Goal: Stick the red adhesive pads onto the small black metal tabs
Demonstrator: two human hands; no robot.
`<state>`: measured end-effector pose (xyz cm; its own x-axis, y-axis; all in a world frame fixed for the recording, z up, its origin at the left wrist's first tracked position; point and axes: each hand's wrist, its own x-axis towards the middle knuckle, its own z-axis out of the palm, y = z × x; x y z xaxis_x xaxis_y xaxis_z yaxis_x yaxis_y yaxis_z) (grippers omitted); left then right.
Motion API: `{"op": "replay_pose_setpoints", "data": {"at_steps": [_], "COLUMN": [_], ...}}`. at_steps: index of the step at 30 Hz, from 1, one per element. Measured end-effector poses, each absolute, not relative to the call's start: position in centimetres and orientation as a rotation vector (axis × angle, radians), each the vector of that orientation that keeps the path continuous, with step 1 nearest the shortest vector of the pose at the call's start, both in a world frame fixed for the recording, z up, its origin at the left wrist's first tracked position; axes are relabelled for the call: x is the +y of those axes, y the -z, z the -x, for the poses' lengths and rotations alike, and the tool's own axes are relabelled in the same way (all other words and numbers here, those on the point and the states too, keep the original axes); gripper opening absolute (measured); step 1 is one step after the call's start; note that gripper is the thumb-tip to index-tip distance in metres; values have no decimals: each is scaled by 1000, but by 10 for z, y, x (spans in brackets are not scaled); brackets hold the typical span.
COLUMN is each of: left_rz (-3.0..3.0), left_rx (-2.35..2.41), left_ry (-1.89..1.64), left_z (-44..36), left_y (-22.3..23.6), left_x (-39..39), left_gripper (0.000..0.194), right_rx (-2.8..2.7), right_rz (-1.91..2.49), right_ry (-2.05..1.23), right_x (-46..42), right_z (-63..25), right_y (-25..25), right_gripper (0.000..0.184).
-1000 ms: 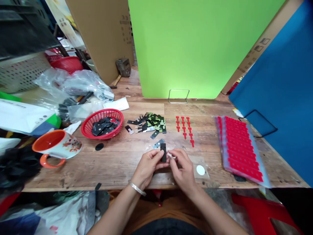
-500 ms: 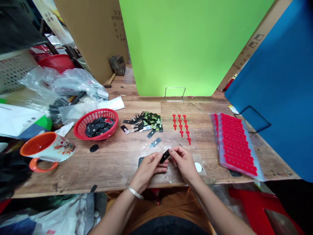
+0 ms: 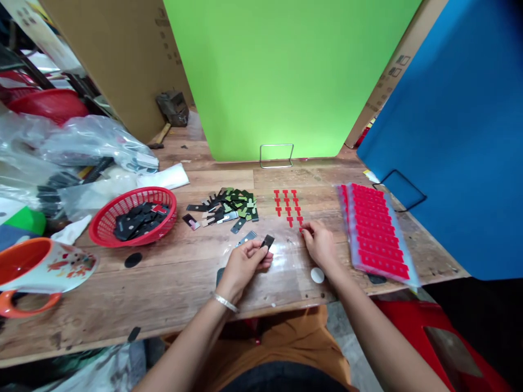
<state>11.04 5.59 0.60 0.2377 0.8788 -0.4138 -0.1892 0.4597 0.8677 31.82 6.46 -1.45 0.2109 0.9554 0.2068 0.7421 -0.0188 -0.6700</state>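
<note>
My left hand (image 3: 247,267) grips a small dark flat plate (image 3: 267,243) between thumb and fingers, above the table. My right hand (image 3: 321,244) reaches away to the right, thumb and fingertips pinched at the nearest red T-shaped piece (image 3: 301,229), which they partly cover. Beyond those fingertips, more red T-shaped pieces (image 3: 287,210) lie in three columns. A loose silvery plate (image 3: 247,237) rests just behind my left hand. Farther back is a heap of dark and shiny slotted plates (image 3: 235,204).
Left of the heap stands a red basket (image 3: 163,233) of dark plates, with an orange-and-white mug (image 3: 71,272) nearer me. Bagged sheets of red pieces (image 3: 378,231) lie right. Green (image 3: 278,81) and blue boards (image 3: 441,136) stand behind. A white disc (image 3: 317,275) lies near my right forearm.
My right hand has left the dark plate and moved right and away to the nearest red piece. The left hand still holds the plate. The whole view has shifted, with the table things farther left.
</note>
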Motion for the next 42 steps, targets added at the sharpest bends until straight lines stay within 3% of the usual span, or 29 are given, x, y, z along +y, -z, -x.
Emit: {"op": "replay_pose_setpoints", "data": {"at_steps": [6,15,21,28,33,37,42], "left_rz": [-717,-669,-617,-579,-561,-550,-542], "left_rx": [1057,1009,987,967,972,977,966], "left_ry": [-850,-858,-843,-782,-777,-781,-789], "left_z": [-147,-189,-194,-190,-188,-189,-187], "left_y": [-2,11,16,15,17,19,12], "left_x": [80,102,113,119,120,121,117], "left_gripper": [12,7,7,1,3,6,3], "right_rx": [-1743,-1834,-1832,-1784,-1508,-1115,-915], "right_rz": [1967,1956,1909,1821,1655,1552,1458], "right_ry": [-415,-448,-351,-317,-599,-868,-924], "right_x": [82,88,76,74,71,68,60], "right_z": [-335,-339,-333,-335,-346,-357,-346], "right_y": [14,8,17,19,20,18,10], "right_gripper": [14,12,19,12,6,15,24]}}
